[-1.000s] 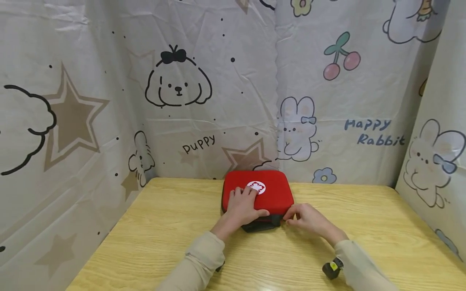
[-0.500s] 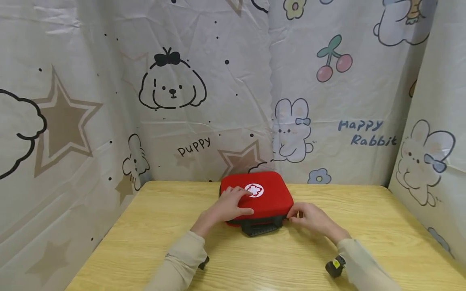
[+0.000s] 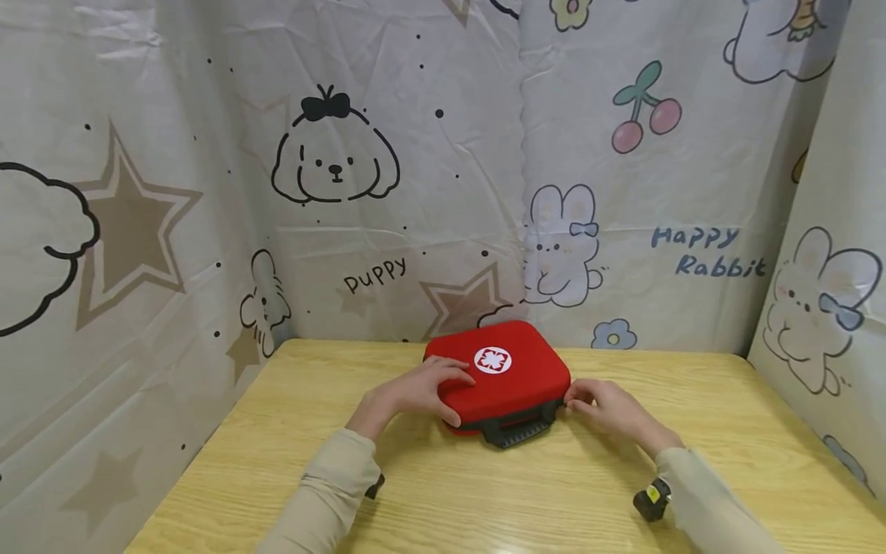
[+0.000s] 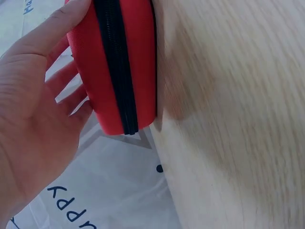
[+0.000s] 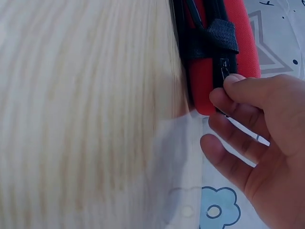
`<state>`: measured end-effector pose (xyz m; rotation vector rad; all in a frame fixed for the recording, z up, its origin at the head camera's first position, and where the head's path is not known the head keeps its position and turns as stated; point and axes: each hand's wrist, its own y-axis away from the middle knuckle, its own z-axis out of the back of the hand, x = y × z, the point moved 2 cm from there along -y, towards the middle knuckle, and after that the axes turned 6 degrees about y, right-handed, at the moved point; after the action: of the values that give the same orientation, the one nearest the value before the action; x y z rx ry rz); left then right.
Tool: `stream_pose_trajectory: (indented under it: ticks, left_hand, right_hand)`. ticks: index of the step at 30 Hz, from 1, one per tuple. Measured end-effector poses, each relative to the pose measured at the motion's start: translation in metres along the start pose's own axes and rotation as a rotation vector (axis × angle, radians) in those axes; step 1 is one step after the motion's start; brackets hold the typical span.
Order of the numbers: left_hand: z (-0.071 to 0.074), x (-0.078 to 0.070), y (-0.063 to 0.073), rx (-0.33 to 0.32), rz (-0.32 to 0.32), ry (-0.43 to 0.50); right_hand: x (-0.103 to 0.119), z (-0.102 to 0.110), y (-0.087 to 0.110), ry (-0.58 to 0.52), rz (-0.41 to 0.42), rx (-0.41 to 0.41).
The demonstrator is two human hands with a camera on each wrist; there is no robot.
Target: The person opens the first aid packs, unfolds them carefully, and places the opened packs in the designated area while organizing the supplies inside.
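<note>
A red first-aid case [image 3: 515, 388] with a white round emblem lies flat on the table, turned at a slant, its black handle [image 3: 519, 435] toward the front. My left hand [image 3: 415, 388] rests on its left front corner, fingers spread over the lid and thumb at the front edge. In the left wrist view the black zipper [image 4: 116, 62] runs along the side below that thumb. At the right front corner, my right hand [image 3: 612, 412] pinches the zipper pull [image 5: 224, 71] between thumb and index finger. The other fingers of that hand are loosely bent.
The light wood table [image 3: 311, 477] ends at a back edge just behind the case. A patterned cloth [image 3: 388, 192] hangs behind and along both sides. Small dark devices sit at both wrists, the right wrist device [image 3: 652, 500] showing most.
The case has turned counterclockwise, its handle moving right. My left hand has slid left from the lid's middle to the left front corner. My right hand has shifted slightly right with the case corner.
</note>
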<state>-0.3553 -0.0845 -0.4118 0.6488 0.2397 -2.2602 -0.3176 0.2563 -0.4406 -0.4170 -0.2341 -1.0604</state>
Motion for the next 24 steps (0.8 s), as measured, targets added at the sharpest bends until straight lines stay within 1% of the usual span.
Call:
stream_pose_trajectory:
  ticks: [5,13,15,19,21,24]
  left_hand:
    - [-0.001,-0.002,0.0,-0.014,-0.014,-0.081]
    - [-0.002,-0.009,-0.001,-0.042,-0.021,-0.221]
    - [-0.002,-0.01,0.0,-0.05,-0.024,-0.246]
    - [-0.003,-0.011,0.002,-0.058,-0.025,-0.28]
    - [-0.003,-0.012,0.003,-0.06,-0.021,-0.29]
    - [-0.002,-0.014,0.004,-0.059,-0.018,-0.3]
  right_hand:
    - [-0.002,-0.002,0.002,-0.033,0.049,-0.003]
    - [-0.004,0.0,0.007,-0.032,0.051,-0.023]
    - [-0.003,0.0,0.007,-0.027,0.034,-0.022]
    - [0.003,-0.002,0.006,-0.056,0.024,0.014]
    - [0.007,-0.004,0.005,-0.08,0.029,0.043]
    - [0.011,-0.007,0.004,-0.099,0.014,0.069]
